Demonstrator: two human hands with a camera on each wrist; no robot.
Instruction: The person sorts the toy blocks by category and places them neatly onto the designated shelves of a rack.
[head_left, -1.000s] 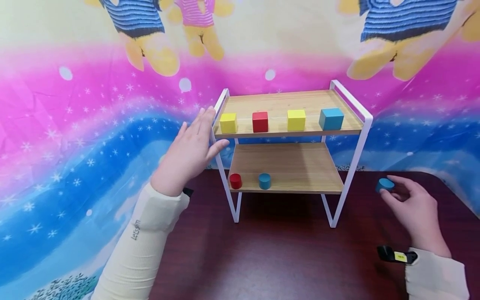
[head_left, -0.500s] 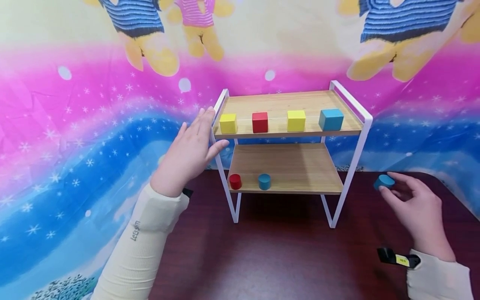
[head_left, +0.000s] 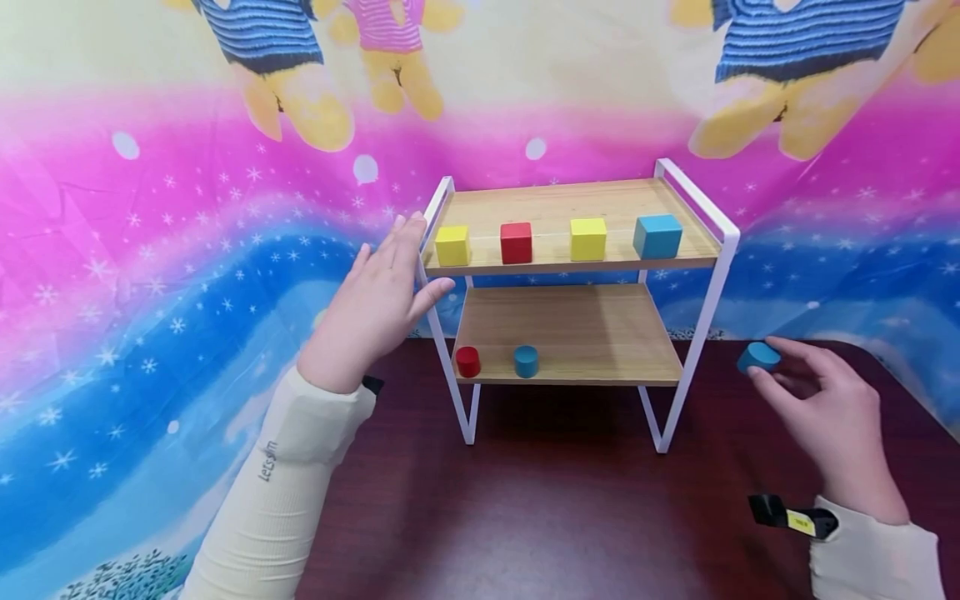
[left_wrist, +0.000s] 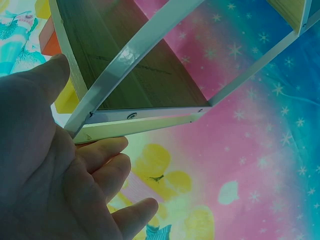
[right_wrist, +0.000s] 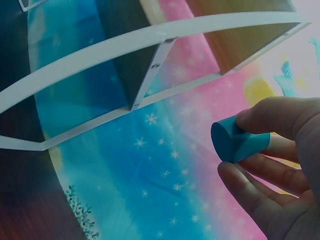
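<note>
My right hand (head_left: 832, 408) pinches a blue cylinder block (head_left: 759, 357) between thumb and fingertips, in the air to the right of the shelf; the right wrist view shows the same cylinder (right_wrist: 235, 140). With fingers extended, my left hand (head_left: 367, 308) rests against the left side of the two-tier shelf (head_left: 570, 321), by its white frame (left_wrist: 125, 62). Along the upper board's front stand a yellow cube (head_left: 453, 247), a red cube (head_left: 516, 243), another yellow cube (head_left: 588, 240) and a blue cube (head_left: 658, 237). On the lower board are a red cylinder (head_left: 468, 362) and a second blue cylinder (head_left: 527, 362).
The shelf stands on a dark reddish table (head_left: 555, 508), its white legs reaching the tabletop. Behind and to the left hangs a patterned cloth (head_left: 187, 250) in pink and blue. The shelf's right upright (head_left: 697, 342) lies between the held cylinder and the boards.
My right hand has shifted slightly left and up with the blue cylinder, which is now a little more tilted. My left hand stays at the shelf's side.
</note>
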